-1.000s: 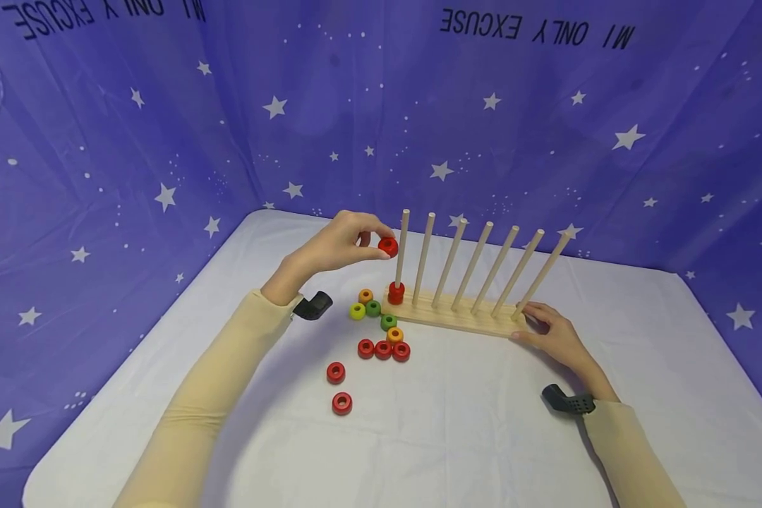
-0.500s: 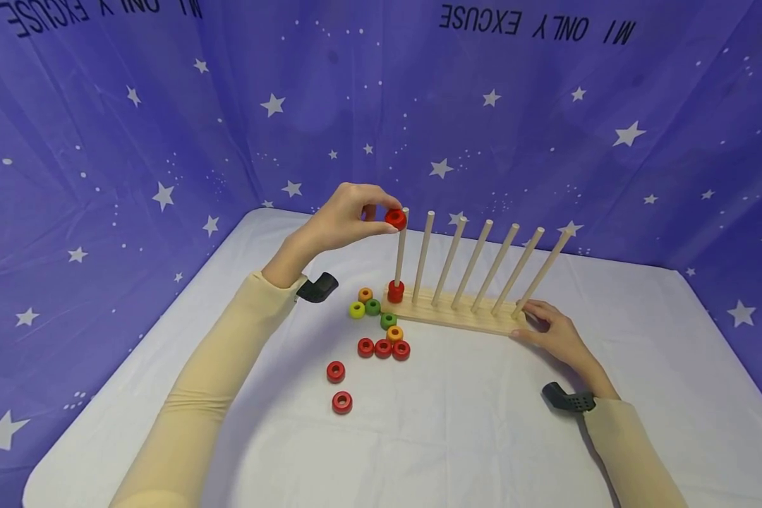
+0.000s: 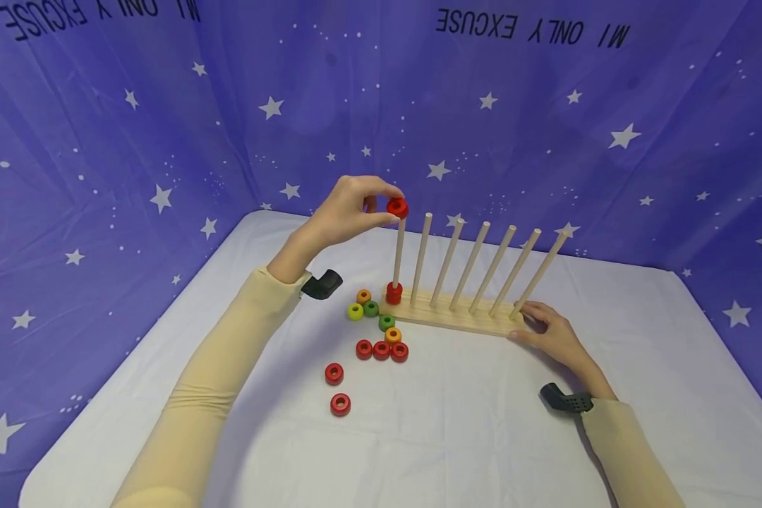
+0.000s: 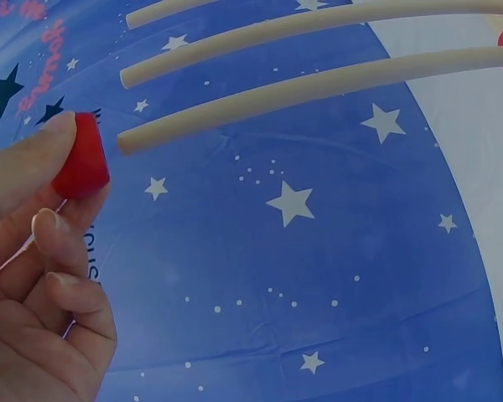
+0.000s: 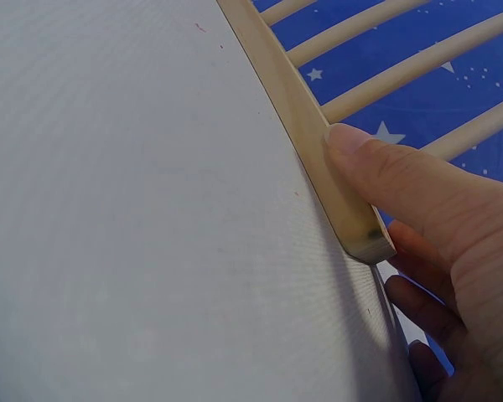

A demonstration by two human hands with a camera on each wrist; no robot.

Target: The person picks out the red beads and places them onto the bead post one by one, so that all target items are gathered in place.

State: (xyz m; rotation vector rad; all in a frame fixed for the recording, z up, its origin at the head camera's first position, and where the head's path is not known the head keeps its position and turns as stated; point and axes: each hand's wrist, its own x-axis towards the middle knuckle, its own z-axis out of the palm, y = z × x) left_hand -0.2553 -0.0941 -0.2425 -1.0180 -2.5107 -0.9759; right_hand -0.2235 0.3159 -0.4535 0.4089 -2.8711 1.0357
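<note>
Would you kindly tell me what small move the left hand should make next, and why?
Probably lower the held red ring onto the leftmost peg: the left hand pinches it just beyond the tip, roughly in line, with a gap showing in the left wrist view.

The left grip (image 3: 348, 209) (raised) pinches; the right grip (image 3: 560, 343) holds low.

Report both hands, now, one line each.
Left hand: pinching a red ring by the tip of the leftmost peg.
Right hand: gripping the right end of the wooden base.
</note>
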